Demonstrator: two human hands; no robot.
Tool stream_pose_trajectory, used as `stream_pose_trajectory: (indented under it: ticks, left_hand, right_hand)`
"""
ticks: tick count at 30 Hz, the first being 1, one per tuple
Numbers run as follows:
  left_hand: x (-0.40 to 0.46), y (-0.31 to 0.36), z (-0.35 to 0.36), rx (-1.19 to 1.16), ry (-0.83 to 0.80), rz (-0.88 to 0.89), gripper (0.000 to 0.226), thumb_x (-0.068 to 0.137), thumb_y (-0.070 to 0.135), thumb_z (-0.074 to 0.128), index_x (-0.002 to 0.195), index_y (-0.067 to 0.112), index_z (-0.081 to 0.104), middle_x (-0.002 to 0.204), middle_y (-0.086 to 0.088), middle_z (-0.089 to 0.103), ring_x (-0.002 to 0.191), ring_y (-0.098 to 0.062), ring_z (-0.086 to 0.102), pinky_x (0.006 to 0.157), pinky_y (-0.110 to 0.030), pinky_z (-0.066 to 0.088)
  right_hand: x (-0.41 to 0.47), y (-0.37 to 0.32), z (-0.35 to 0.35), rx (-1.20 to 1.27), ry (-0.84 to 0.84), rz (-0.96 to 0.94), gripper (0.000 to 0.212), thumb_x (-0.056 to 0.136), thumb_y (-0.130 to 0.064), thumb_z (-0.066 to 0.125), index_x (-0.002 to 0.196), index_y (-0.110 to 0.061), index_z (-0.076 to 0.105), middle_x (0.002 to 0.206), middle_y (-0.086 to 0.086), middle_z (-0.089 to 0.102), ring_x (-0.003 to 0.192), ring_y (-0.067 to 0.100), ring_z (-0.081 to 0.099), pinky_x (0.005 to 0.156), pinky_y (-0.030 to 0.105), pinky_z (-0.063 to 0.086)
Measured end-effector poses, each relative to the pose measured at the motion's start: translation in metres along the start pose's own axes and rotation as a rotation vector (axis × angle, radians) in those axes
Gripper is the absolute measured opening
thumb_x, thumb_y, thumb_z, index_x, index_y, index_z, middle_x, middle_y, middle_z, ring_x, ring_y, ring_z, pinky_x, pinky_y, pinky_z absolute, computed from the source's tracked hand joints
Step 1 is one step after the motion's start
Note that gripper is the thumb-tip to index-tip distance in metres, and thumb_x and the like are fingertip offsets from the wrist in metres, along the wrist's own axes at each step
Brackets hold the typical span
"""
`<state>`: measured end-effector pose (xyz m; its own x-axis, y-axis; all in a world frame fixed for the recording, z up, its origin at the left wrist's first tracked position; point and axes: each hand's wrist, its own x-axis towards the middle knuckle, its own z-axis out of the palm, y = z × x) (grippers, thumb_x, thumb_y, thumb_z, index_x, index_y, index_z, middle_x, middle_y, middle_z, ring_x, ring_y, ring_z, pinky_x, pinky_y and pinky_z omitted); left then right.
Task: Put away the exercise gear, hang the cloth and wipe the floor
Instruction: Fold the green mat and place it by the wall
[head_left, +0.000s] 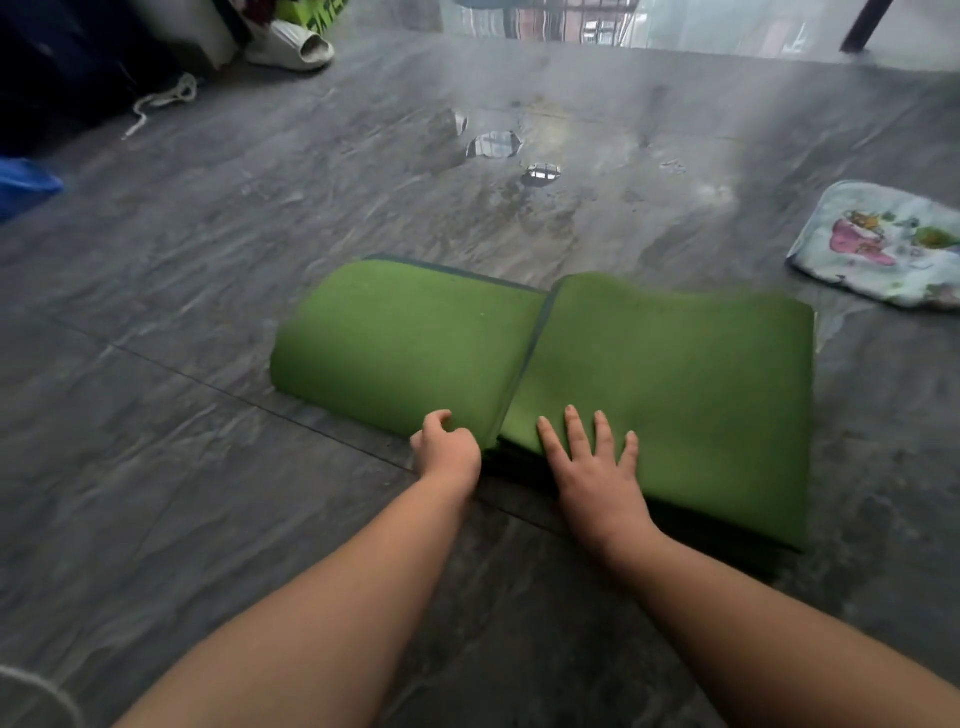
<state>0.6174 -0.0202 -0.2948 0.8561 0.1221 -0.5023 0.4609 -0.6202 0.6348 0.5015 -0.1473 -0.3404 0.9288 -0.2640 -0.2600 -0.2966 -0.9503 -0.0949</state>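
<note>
Folding underway: left hand (448, 451) pinched the green mat (649, 384) flap; right hand (597, 467) lay flat, fingers spread. Cloth (883, 249) at right unhung, puddle (498, 143) at upper centre unwiped.

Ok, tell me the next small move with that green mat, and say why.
Probably fold the left flap over onto the right half. The left hand already pinches the near edge of the raised left fold of the green mat, while the right hand lies flat with fingers spread, pinning the other half to the floor. That would make the mat compact enough to carry away.
</note>
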Motion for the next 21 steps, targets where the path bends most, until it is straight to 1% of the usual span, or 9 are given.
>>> stream_pose_trajectory:
  ticks: [2, 4, 7, 10, 12, 14, 17, 19, 21]
  left_hand:
    - [-0.002, -0.008, -0.009, 0.189, 0.006, 0.210, 0.062, 0.079, -0.002, 0.042, 0.137, 0.017, 0.048, 0.148, -0.013, 0.035, 0.132, -0.031, 0.036, 0.110, -0.030, 0.024]
    - [-0.008, -0.015, -0.015, 0.373, -0.014, 0.417, 0.079, 0.073, -0.003, 0.044, 0.147, 0.023, 0.035, 0.158, -0.008, 0.022, 0.144, -0.026, 0.017, 0.116, -0.032, 0.013]
    - [-0.019, -0.012, -0.015, 0.568, -0.029, 0.570, 0.098, 0.069, 0.004, 0.052, 0.152, 0.035, 0.012, 0.163, 0.000, 0.001, 0.149, -0.018, -0.004, 0.120, -0.038, 0.003]
    - [-0.037, 0.002, -0.003, 0.646, 0.003, 0.691, 0.103, 0.070, 0.013, 0.058, 0.152, 0.035, 0.000, 0.163, 0.001, -0.005, 0.148, -0.018, -0.010, 0.119, -0.045, -0.007]
    - [-0.055, 0.013, 0.009, 0.604, 0.050, 0.791, 0.096, 0.075, 0.015, 0.058, 0.153, 0.033, 0.003, 0.163, 0.002, 0.002, 0.149, -0.018, -0.004, 0.119, -0.049, -0.006]
    - [-0.075, 0.025, 0.023, 0.493, 0.083, 0.876, 0.087, 0.079, 0.013, 0.055, 0.153, 0.029, 0.013, 0.161, 0.001, 0.014, 0.149, -0.019, 0.008, 0.119, -0.051, 0.005]
    - [-0.111, 0.048, 0.045, 0.240, 0.039, 0.955, 0.076, 0.083, 0.006, 0.049, 0.151, 0.026, 0.021, 0.159, -0.001, 0.024, 0.147, -0.020, 0.018, 0.117, -0.052, 0.016]
    - [-0.139, 0.067, 0.063, 0.075, -0.038, 0.987, 0.074, 0.086, 0.001, 0.049, 0.151, 0.026, 0.024, 0.158, -0.001, 0.027, 0.146, -0.018, 0.021, 0.116, -0.053, 0.021]
    - [-0.169, 0.084, 0.081, -0.050, -0.125, 1.014, 0.068, 0.090, 0.005, 0.049, 0.151, 0.026, 0.024, 0.157, 0.000, 0.027, 0.146, -0.015, 0.022, 0.117, -0.048, 0.023]
  right_hand:
    - [-0.001, 0.005, -0.008, 0.032, 0.024, 0.030, 0.088, 0.090, -0.010, 0.045, 0.150, -0.034, -0.015, 0.163, 0.010, -0.007, 0.146, 0.045, -0.003, 0.108, 0.072, 0.004]
    - [-0.004, 0.014, -0.019, 0.072, 0.038, 0.059, 0.094, 0.086, -0.017, 0.055, 0.151, -0.034, -0.010, 0.164, 0.009, 0.002, 0.147, 0.042, 0.004, 0.110, 0.070, 0.010]
    - [-0.015, 0.032, -0.044, 0.225, 0.169, 0.077, 0.090, 0.080, -0.020, 0.065, 0.154, -0.024, 0.015, 0.160, 0.013, 0.021, 0.146, 0.039, 0.020, 0.110, 0.066, 0.022]
    - [-0.029, 0.056, -0.068, 0.461, 0.316, 0.084, 0.083, 0.080, -0.012, 0.063, 0.153, -0.020, 0.024, 0.158, 0.013, 0.027, 0.145, 0.035, 0.023, 0.113, 0.061, 0.022]
    - [-0.042, 0.075, -0.080, 0.583, 0.417, 0.070, 0.082, 0.079, -0.010, 0.059, 0.152, -0.022, 0.025, 0.156, 0.011, 0.030, 0.145, 0.032, 0.024, 0.114, 0.060, 0.023]
    - [-0.056, 0.094, -0.090, 0.678, 0.528, 0.046, 0.081, 0.078, -0.009, 0.056, 0.151, -0.025, 0.024, 0.156, 0.008, 0.032, 0.146, 0.027, 0.025, 0.114, 0.057, 0.025]
    - [-0.078, 0.121, -0.106, 0.801, 0.674, 0.037, 0.081, 0.078, -0.005, 0.053, 0.149, -0.029, 0.022, 0.153, 0.002, 0.034, 0.144, 0.021, 0.029, 0.115, 0.049, 0.028]
    - [-0.096, 0.138, -0.115, 0.869, 0.741, 0.072, 0.078, 0.080, -0.011, 0.053, 0.148, -0.029, 0.022, 0.151, 0.001, 0.036, 0.141, 0.017, 0.034, 0.115, 0.037, 0.030]
    - [-0.113, 0.153, -0.123, 0.928, 0.794, 0.144, 0.073, 0.080, -0.025, 0.053, 0.148, -0.030, 0.024, 0.144, -0.005, 0.042, 0.132, 0.006, 0.040, 0.108, 0.015, 0.032]
